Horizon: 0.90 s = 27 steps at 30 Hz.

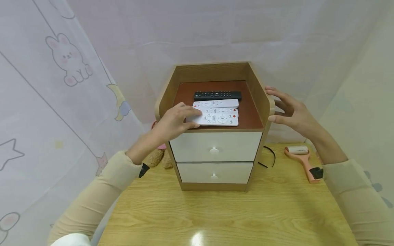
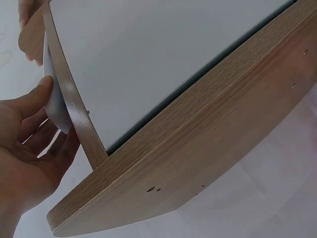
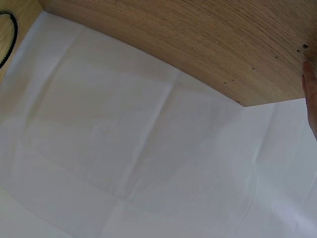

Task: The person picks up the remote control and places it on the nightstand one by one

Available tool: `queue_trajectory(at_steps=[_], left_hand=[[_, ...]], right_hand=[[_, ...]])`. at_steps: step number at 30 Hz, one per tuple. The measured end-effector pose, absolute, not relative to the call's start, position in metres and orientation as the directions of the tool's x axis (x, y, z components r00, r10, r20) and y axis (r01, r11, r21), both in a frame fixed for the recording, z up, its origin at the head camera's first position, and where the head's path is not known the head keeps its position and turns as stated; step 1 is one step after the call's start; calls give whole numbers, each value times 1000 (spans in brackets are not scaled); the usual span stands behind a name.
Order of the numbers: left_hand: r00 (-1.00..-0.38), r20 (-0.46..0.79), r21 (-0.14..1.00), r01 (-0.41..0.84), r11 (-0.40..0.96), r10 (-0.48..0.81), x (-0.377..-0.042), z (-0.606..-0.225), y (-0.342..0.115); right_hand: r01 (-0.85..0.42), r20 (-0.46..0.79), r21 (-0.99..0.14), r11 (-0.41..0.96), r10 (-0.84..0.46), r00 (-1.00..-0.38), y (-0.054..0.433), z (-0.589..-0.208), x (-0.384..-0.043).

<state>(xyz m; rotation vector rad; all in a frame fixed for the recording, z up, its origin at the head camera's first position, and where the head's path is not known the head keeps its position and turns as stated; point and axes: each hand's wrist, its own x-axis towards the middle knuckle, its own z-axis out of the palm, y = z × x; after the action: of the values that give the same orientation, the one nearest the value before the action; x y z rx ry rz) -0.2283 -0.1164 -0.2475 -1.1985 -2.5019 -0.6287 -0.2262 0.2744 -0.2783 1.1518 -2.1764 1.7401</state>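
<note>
On the brown top of a small wooden cabinet [image 1: 213, 187] lie several remote controls. My left hand [image 1: 176, 119] pinches the left end of the frontmost white remote control [image 1: 222, 119], thumb at the front edge and fingers over the top. In the left wrist view the left hand [image 2: 37, 144] holds the white remote's end [image 2: 58, 111] at the cabinet's front edge. Behind it are more white remotes, one of them [image 1: 226, 103] partly covered, and a black remote [image 1: 217, 95] farther back. My right hand [image 1: 290, 111] rests against the cabinet's right side panel [image 1: 260, 92], thumb at its front edge, fingers spread.
Two white drawers [image 1: 197, 147] with round knobs face the front. Right of the cabinet, an orange lint roller [image 1: 303, 160] and a black band [image 1: 272, 153] lie on the wooden table [image 1: 215, 218]. Brown plush feet [image 1: 156, 157] show at the left. Pale curtains hang behind.
</note>
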Motion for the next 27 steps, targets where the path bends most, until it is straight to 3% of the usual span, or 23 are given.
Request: queue_trajectory(at_steps=[17,27], left_hand=[[-490,523,173,862,476,697,-234,-262,-118],[-488,524,171,863,475,698,-234,-265,-119]], right_hand=[[-626,540,-779,26,-480,-691,269,-271,-219],[-630,535,-775,48,-480,-695,268,-271,-219]])
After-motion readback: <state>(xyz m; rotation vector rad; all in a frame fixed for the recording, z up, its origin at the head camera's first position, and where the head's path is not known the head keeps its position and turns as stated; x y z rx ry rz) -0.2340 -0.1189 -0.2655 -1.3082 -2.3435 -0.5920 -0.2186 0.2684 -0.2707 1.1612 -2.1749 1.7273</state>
